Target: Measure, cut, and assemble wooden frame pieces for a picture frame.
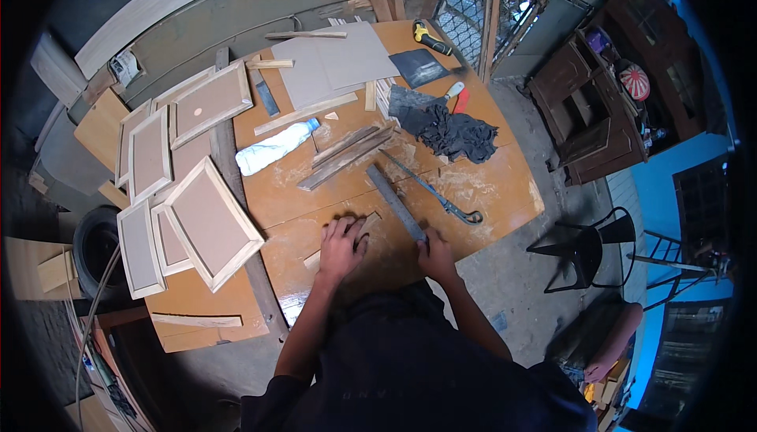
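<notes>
My left hand presses down on a short wooden strip near the table's front edge, its fingers bent over the wood. My right hand is closed round the near end of a long flat metal file, which points away to the far left just above the tabletop. To the right of it lies a narrow tool with a blue handle, perhaps a saw. Two dark wooden strips rest beyond my hands, beside a white bottle with a blue cap.
Several wooden frames with panels are stacked at the left. Black cloth, a scraper with a pale handle and a yellow-black power tool lie at the far right of the table. A black chair stands beyond its right edge.
</notes>
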Motion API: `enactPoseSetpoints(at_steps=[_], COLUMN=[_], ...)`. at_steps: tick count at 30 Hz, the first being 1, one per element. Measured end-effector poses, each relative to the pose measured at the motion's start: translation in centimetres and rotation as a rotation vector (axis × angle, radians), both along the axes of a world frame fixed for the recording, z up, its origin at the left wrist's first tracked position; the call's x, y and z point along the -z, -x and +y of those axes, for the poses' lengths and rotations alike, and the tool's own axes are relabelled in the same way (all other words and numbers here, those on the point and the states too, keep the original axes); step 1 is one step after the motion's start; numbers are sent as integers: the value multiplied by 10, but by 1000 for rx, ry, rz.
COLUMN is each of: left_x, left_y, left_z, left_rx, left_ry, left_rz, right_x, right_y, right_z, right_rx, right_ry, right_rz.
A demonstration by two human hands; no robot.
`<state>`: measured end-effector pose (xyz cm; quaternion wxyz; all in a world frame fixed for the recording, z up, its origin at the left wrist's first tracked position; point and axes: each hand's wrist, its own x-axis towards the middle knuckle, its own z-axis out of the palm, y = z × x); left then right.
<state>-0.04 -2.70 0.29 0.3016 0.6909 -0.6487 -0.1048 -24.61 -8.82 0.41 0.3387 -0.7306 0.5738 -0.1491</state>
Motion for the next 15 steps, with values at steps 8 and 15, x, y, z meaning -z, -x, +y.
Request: enactPoseSetpoints(at_steps=[8,15], left_x=[7,8], left_y=[13,22], left_z=[-18,-14], left_rx=[-38,-85], left_ry=[-71,79], left_rz=[113,66], right_x=[-7,-3], right_y=[-7,-21], right_z=[20,27], right_rx=[66,-12], right_ry=[75,240], right_rz=[-197,-219])
